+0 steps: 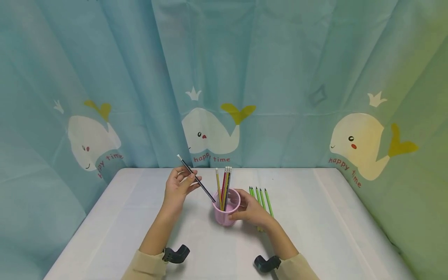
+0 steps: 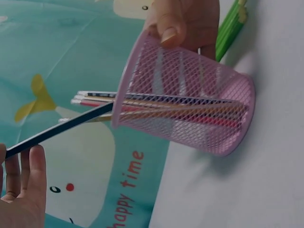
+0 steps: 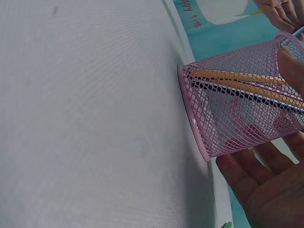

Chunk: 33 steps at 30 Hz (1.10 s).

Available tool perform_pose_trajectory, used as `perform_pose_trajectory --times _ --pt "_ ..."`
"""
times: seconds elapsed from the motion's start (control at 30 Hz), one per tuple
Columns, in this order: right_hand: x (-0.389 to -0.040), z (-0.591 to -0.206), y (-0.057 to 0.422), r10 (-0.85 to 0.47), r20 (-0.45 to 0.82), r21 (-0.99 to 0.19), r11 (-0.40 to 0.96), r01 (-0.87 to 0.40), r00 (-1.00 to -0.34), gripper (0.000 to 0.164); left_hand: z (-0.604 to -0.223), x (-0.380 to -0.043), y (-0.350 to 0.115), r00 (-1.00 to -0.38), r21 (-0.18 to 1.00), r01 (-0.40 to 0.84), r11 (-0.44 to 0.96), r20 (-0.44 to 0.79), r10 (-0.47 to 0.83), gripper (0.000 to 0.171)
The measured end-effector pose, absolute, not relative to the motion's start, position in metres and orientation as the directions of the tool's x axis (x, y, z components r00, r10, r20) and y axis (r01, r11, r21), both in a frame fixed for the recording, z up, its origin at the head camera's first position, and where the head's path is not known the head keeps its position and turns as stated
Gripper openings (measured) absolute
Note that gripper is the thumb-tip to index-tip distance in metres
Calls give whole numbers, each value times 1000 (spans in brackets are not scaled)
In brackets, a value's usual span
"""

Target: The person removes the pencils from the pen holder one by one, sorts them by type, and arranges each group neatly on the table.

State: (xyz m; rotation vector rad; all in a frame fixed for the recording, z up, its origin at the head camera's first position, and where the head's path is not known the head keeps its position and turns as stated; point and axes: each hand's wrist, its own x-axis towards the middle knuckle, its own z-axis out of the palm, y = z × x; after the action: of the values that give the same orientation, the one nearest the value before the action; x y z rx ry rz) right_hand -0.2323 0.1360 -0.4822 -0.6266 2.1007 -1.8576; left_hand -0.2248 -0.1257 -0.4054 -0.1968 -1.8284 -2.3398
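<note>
A pink mesh pencil cup [image 1: 224,218] stands near the middle of the table, with several pencils [image 2: 180,105] leaning inside it. My right hand [image 1: 252,209] grips the cup from its right side, the thumb near the rim and the fingers around the far wall. My left hand [image 1: 179,187] pinches a dark pencil [image 1: 196,178] between thumb and fingers. This pencil slants down to the right, its white eraser end up. Its lower end is at the cup's left rim, as the left wrist view also shows.
Several green pencils [image 1: 268,203] lie on the white table [image 1: 315,225] right of the cup, partly behind my right hand. A blue-green curtain [image 1: 287,77] with whale prints hangs behind the table and along its sides. Each wrist carries a dark camera mount [image 1: 177,254].
</note>
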Motion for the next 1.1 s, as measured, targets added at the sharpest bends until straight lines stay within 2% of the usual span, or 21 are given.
perform_pose_trajectory --times 0.37,0.73,1.1 --pt "-231 -483 134 -487 77 -988 78 -132 -870 82 -399 -229 -149 -992 984 112 -142 103 -68 36" --pt "-233 -480 134 -484 77 -989 74 -129 -871 85 -412 -237 -177 -999 1000 17 -5 18 48 43" --pt "-234 -482 136 -495 83 -987 78 -140 -865 82 -425 -248 -194 -992 996 -10 85 -20 123 46"
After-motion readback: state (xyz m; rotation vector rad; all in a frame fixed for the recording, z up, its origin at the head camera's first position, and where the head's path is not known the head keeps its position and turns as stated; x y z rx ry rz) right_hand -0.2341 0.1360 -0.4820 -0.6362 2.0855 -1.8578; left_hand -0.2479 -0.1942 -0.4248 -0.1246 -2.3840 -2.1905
